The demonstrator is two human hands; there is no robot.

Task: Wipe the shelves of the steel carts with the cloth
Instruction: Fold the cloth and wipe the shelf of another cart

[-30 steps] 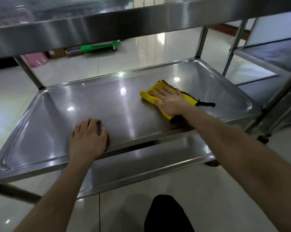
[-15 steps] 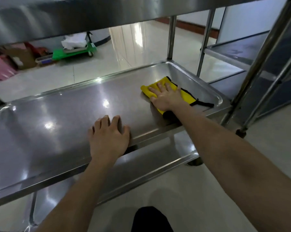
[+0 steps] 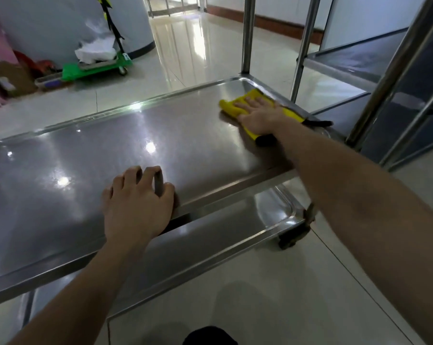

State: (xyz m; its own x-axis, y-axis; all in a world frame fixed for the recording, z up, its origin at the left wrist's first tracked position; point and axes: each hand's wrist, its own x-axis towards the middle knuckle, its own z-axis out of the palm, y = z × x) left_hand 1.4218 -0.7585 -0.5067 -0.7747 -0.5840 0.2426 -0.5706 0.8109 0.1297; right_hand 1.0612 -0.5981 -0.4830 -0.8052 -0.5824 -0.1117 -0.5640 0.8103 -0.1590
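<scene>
Nearest, at the bottom edge of the view, a dark rounded shape [image 3: 209,336], cut off, too little showing to name. Pale glossy floor tiles [image 3: 272,295] all around it.

Two bare forearms reaching forward over a steel cart [image 3: 235,185]. Lower shelf [image 3: 210,235] mostly hidden beneath the shelf above and the left forearm; only its near rim and right corner showing, with a black caster [image 3: 291,236] under that corner.

Left hand [image 3: 138,205] palm down on the near edge of the shelf [image 3: 86,158], fingers spread and lightly bent, gripping nothing.

Farther off, at the far right corner of the same shelf, right hand [image 3: 260,115] pressed flat, fingers straight, on a yellow cloth [image 3: 231,107]. Cloth largely covered by that hand; yellow folds poking out left of the fingers, black trim and a black loop [image 3: 320,123] trailing at the shelf's right edge. Hands well apart.

Two upright steel posts [image 3: 246,33] rising just behind the cloth. Second steel cart [image 3: 360,63] at the right, cut off by the frame.

Far left: green platform dolly [image 3: 96,68] carrying a crumpled white bag [image 3: 96,51], blurred cardboard and pink items beside it, a wide grey column [image 3: 61,21] behind.
</scene>
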